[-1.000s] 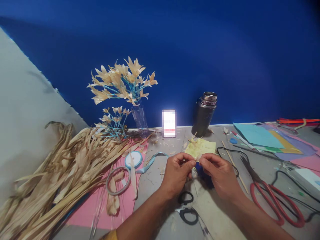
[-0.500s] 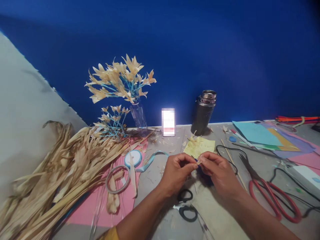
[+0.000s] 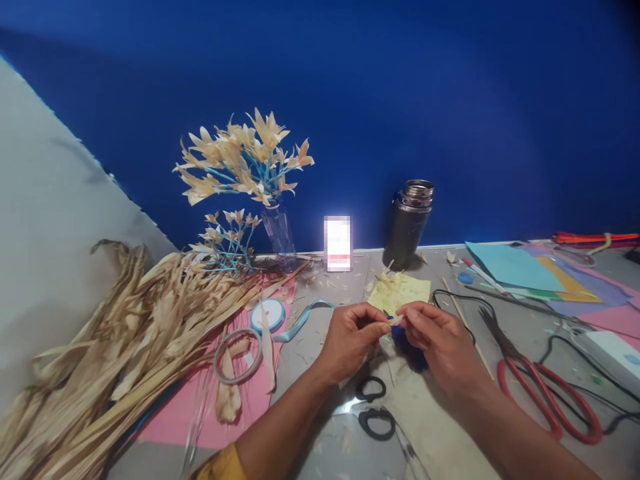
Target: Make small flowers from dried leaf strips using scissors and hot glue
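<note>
Over the middle of the table, my left hand (image 3: 353, 340) pinches a small pale piece of dried corn husk (image 3: 395, 321) between thumb and forefinger. My right hand (image 3: 437, 337) is closed at the other end of that piece, its fingertips close to the left ones. Just behind the hands lies a yellow paper square (image 3: 413, 291) with thin husk scraps (image 3: 390, 283) on it. Something dark blue (image 3: 413, 350), partly hidden, is under my right hand. Black-handled scissors (image 3: 376, 423) rest in front, their blades partly covered by my left forearm.
Dried corn husks (image 3: 150, 333) pile up at left beside a ribbon spool (image 3: 267, 315) and a tape roll (image 3: 216, 360). Husk flowers (image 3: 250, 160) stand in a clear bottle (image 3: 280, 233). A dark flask (image 3: 407, 227), red-handled scissors (image 3: 545, 393) and coloured paper (image 3: 520, 267) are further right.
My fingertips have parted slightly, and more of the pale husk piece shows between them. The scissors' blades show a little more. The view has shifted slightly.
</note>
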Available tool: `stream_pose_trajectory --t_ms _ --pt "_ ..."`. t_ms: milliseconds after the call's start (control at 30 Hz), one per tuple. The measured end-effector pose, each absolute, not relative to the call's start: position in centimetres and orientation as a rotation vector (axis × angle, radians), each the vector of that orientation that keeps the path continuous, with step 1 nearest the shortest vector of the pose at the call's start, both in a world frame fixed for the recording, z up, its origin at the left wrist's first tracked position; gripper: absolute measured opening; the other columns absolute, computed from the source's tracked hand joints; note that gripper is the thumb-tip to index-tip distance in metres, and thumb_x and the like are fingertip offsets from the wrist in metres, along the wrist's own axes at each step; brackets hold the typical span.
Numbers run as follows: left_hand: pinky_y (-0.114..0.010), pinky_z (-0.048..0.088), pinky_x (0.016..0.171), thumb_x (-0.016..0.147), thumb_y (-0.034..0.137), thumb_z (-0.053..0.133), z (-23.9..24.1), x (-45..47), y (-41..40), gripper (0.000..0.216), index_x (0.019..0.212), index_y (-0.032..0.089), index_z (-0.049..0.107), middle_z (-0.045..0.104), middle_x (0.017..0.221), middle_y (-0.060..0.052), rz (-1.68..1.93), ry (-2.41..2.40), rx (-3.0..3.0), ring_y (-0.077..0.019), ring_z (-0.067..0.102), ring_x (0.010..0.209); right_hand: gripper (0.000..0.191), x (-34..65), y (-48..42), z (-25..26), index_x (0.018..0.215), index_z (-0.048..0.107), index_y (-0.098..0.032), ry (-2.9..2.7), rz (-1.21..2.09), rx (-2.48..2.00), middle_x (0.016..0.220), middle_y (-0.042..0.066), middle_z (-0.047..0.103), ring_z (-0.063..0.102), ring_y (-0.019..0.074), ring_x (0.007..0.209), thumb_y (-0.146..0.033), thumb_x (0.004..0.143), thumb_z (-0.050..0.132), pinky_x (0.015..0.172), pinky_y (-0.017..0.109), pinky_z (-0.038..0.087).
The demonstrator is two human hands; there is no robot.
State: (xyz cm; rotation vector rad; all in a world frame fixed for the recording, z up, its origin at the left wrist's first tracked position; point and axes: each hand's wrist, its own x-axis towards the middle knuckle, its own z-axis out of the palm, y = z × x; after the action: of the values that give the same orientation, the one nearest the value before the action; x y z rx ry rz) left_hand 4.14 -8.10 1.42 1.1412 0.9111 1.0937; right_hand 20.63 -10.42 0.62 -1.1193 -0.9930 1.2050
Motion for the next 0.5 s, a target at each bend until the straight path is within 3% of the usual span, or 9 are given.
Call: stream_pose_trajectory --t_ms 200,367,500 --pt "-0.023 0.038 0.05 0.063 0.028 0.083 1.22 4.25 -7.99 0.014 0.065 0.016 0.076 0.062 0.054 0.0 1.147 0.964 1.087 -0.0102 0.05 0.048 0.029 20.51 -11.0 1.16 0.085 0.075 -0.023 -1.109 1.0 -1.202 0.079 0.003 0.07 0.06 0.02 0.073 -0.05 0.076 0.083 0.066 0.031 0.049" --pt "-0.024 0.041 0.052 0.063 0.027 0.084 1.07 4.37 -8.12 0.014 0.065 0.015 0.076 0.065 0.056 -0.001 1.121 0.936 1.1 -0.0106 0.052 0.049 0.033 20.96 -10.53 0.82 0.074 0.072 -0.02 -1.184 1.142 -1.197 0.066 0.0 0.06 0.046 0.0132 0.058 -0.052 0.081 0.078 0.053 0.026 0.035" --pt "-0.024 0.043 0.053 0.06 0.029 0.088 0.89 4.46 -8.19 0.022 0.07 0.015 0.076 0.067 0.062 -0.001 1.102 0.899 1.072 -0.0109 0.054 0.052 0.04 21.04 -10.37 1.0 0.066 0.068 -0.019 -1.136 1.196 -1.205 0.058 -0.003 0.049 0.035 0.0111 0.053 -0.056 0.077 0.08 0.049 0.026 0.026"
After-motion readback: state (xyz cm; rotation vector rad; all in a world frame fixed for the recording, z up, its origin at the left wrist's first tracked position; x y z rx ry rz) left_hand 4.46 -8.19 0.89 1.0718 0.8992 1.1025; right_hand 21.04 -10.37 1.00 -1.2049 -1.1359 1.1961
